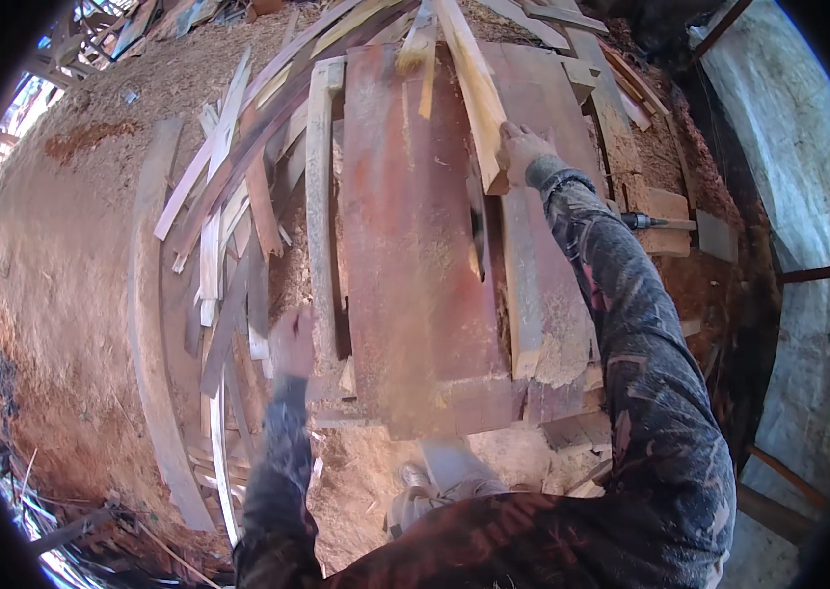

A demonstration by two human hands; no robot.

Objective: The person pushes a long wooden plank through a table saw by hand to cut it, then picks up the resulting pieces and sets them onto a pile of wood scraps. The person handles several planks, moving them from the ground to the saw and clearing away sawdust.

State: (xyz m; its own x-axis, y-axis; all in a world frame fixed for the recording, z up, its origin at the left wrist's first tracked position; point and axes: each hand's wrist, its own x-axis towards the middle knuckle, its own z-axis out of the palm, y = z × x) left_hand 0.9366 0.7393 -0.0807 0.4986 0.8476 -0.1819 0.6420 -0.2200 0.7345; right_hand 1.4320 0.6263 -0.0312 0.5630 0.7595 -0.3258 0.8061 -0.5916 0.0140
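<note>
A long pale wooden plank (pixel 474 86) lies lengthwise over the far right half of a reddish-brown, dusty work table (pixel 405 236). My right hand (pixel 527 153) grips the plank's right side close to its near end, with the fingers partly hidden against the wood. Left of the table, my left hand (pixel 292 342) hangs near a greyish wooden bar (pixel 323 196). Motion blur smears its fingers. Just beyond the plank's near end, a narrow dark slot (pixel 480 234) runs through the table top.
Thin offcut strips (pixel 218 206) lie in a loose heap on the left, beside a long curved-looking board (pixel 160 324). Sawdust (pixel 61 275) covers the ground there. A dark tool-like rod (pixel 642 221) sits right of my forearm. A pale sheet (pixel 798 128) hangs at the far right.
</note>
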